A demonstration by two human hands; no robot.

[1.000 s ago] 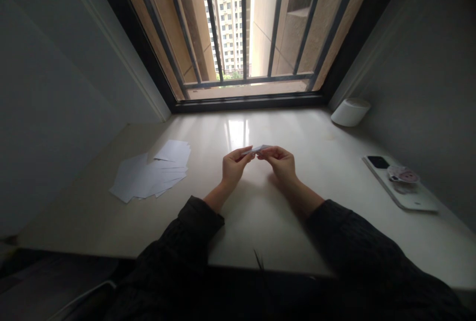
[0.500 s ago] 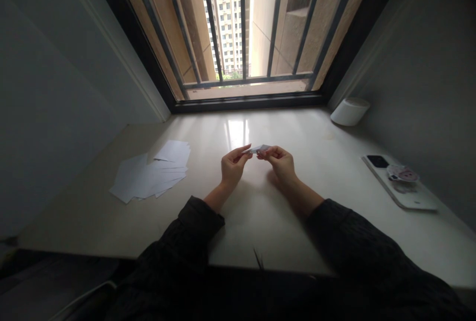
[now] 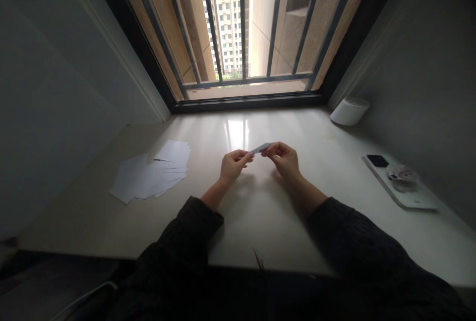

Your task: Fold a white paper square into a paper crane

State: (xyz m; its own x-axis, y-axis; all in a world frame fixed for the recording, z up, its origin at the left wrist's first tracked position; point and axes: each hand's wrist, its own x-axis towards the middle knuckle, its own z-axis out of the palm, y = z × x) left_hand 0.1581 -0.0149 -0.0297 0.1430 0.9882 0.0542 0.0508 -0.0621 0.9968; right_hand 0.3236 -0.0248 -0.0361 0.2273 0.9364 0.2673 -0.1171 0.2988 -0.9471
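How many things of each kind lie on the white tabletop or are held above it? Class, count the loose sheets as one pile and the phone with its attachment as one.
Pile of white paper sheets: 1
Held paper piece: 1
Smartphone: 1
White cylindrical object: 1
Total: 4

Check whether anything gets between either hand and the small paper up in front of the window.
Nothing visible does. The left hand and right hand meet the paper directly with their fingertips; the loose sheets and phone lie well aside.
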